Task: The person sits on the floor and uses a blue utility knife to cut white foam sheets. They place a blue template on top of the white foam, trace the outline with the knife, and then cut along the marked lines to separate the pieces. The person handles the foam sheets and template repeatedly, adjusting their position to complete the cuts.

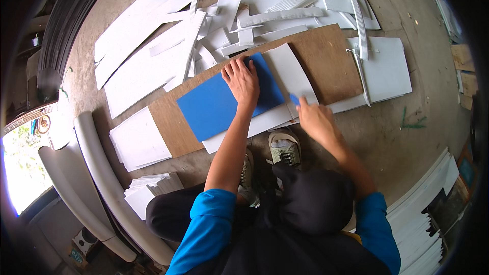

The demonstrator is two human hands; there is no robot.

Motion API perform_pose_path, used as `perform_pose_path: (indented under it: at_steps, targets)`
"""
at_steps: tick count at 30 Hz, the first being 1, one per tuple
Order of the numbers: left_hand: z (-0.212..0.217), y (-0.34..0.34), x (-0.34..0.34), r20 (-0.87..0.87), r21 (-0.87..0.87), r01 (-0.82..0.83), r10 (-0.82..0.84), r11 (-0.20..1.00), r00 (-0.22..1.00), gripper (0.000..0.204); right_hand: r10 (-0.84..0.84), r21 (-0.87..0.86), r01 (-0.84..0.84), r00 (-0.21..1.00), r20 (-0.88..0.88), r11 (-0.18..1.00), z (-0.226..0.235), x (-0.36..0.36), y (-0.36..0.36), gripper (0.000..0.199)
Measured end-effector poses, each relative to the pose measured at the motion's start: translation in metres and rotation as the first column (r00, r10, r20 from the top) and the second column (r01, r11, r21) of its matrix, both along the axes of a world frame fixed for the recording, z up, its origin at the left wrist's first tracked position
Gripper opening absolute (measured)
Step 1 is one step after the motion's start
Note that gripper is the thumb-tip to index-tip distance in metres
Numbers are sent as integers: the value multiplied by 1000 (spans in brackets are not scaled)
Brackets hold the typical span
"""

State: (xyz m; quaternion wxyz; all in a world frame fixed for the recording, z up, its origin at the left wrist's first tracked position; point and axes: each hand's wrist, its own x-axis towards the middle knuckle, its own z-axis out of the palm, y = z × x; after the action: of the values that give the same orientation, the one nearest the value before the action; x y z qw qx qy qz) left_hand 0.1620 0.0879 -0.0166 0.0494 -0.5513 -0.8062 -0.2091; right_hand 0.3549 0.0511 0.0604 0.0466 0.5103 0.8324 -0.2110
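Note:
A blue rectangular sheet (pixel 224 107) lies at a slant over a white board (pixel 293 63) on a brown wooden board (pixel 326 51). My left hand (pixel 242 82) presses down near the blue sheet's far edge, its fingers stretched out and slightly apart. Closed around a small blue tool (pixel 294 99), which looks like a utility knife, my right hand (pixel 317 117) is over the white board, just right of the blue sheet. The tool's tip is too small to make out.
White offcuts and strips (pixel 219 38) lie heaped beyond the wooden board. White sheets (pixel 140 140) rest on its left end, and a white panel (pixel 387 69) lies at its right. Near my knees is a small stack of white pieces (pixel 153 188). Long grey rolled sheets (pixel 109 173) stand left.

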Motion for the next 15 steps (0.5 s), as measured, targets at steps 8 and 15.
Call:
perform_pose_path:
  at_steps: [8, 15]
  targets:
    - [5, 4, 6, 41, -5, 7, -7, 1000, 999, 23, 8, 214, 26, 987, -159, 977, -39, -64, 83, 19]
    - [4, 3, 4, 36, -12, -3, 4, 1000, 999, 22, 41, 199, -5, 984, -175, 980, -54, -74, 92, 18]
